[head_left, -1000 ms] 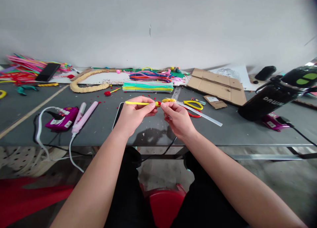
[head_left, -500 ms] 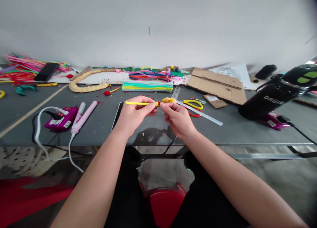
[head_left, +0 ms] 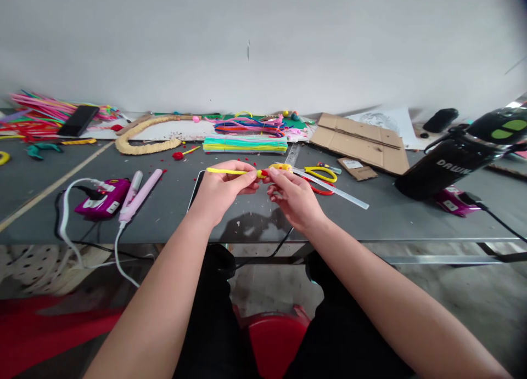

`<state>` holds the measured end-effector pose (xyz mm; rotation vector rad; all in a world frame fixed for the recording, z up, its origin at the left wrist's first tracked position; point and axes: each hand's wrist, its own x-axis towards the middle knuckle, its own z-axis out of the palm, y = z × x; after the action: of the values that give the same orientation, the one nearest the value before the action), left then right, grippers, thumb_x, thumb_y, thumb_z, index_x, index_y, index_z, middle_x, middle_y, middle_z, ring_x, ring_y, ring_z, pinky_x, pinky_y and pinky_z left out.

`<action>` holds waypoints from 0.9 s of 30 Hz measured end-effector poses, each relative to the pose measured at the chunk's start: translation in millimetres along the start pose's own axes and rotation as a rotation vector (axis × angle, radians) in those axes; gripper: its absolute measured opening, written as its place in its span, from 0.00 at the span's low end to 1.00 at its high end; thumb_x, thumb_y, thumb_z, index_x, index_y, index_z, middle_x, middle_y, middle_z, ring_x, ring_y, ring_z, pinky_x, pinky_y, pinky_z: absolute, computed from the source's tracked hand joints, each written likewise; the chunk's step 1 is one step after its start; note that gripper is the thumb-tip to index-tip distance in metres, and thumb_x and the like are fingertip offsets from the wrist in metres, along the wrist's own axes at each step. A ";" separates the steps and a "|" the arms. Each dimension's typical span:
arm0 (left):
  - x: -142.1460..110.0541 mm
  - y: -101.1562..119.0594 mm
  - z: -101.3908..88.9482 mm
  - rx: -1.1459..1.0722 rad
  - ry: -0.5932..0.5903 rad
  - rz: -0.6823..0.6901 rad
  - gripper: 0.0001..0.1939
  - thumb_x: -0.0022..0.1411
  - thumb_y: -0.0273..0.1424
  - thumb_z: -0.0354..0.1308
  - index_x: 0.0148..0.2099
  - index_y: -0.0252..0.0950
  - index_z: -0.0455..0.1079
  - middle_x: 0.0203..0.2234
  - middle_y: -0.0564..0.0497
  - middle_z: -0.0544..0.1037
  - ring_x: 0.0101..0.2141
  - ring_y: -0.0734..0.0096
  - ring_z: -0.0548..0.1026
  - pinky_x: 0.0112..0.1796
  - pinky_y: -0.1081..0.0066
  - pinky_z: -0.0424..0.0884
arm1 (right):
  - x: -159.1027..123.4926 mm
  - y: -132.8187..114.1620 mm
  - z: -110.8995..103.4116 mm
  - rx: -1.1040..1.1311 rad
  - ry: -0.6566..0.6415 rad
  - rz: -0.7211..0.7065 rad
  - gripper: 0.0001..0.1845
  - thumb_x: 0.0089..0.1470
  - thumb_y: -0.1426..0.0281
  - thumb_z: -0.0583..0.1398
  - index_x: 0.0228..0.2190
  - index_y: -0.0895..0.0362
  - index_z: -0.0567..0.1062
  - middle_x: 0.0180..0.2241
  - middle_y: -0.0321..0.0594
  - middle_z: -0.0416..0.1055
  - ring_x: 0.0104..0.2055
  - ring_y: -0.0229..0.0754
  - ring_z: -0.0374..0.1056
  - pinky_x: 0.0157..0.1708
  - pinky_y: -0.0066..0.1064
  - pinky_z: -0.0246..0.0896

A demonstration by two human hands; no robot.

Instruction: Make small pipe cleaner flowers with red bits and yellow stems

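Above the table's front part, my left hand [head_left: 224, 190] pinches a yellow pipe cleaner [head_left: 222, 171], whose free end points left over the back of the hand. At the other end sits a small red fuzzy tip [head_left: 264, 174]. The thumb and forefinger of my right hand [head_left: 297, 198] are closed on that tip, its other fingers loosely curled. Just behind the right hand lies a yellow tool [head_left: 280, 167], partly hidden, with a translucent stick [head_left: 343, 193] running out to the right. Scissors [head_left: 323, 174] with yellow and red handles lie beside it.
Bundled pipe cleaners [head_left: 245, 143] lie behind my hands. To the left are a pink straightener [head_left: 142, 195] and a purple power strip [head_left: 105, 197]. Cardboard [head_left: 360, 143] and a black bottle [head_left: 442, 162] stand to the right. A red-tipped yellow piece [head_left: 178, 156] lies left of centre.
My right hand's fingers have shifted and opened slightly around the red tip, showing more of it. The left hand keeps its pinch, nearly still.
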<state>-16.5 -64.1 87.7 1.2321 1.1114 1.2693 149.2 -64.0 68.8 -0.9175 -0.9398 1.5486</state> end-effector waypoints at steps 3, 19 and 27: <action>-0.3 0.3 0.2 0.003 -0.007 0.004 0.12 0.50 0.37 0.72 0.35 0.36 0.78 0.30 0.48 0.81 0.31 0.66 0.80 0.38 0.65 0.79 | 0.8 2.9 -1.4 -0.016 -0.004 -0.020 0.20 0.46 0.55 0.70 0.36 0.56 0.80 0.36 0.37 0.75 0.30 0.32 0.64 0.30 0.26 0.60; -1.8 1.1 2.3 0.012 -0.008 0.000 0.14 0.50 0.38 0.72 0.35 0.34 0.78 0.30 0.48 0.81 0.31 0.66 0.80 0.39 0.64 0.80 | 1.7 9.0 -5.9 -0.113 -0.007 -0.148 0.18 0.50 0.54 0.68 0.37 0.54 0.81 0.35 0.38 0.77 0.31 0.33 0.67 0.33 0.28 0.63; -1.1 -0.3 0.5 0.023 -0.008 -0.012 0.15 0.50 0.38 0.73 0.36 0.34 0.79 0.30 0.48 0.81 0.32 0.65 0.81 0.40 0.63 0.80 | 1.5 3.3 -6.4 -0.190 -0.006 -0.163 0.17 0.50 0.54 0.68 0.36 0.54 0.82 0.34 0.38 0.78 0.31 0.35 0.67 0.33 0.31 0.65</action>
<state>-16.0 -65.2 87.4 1.2448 1.1288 1.2446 153.5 -62.3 63.1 -0.9439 -1.1518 1.3417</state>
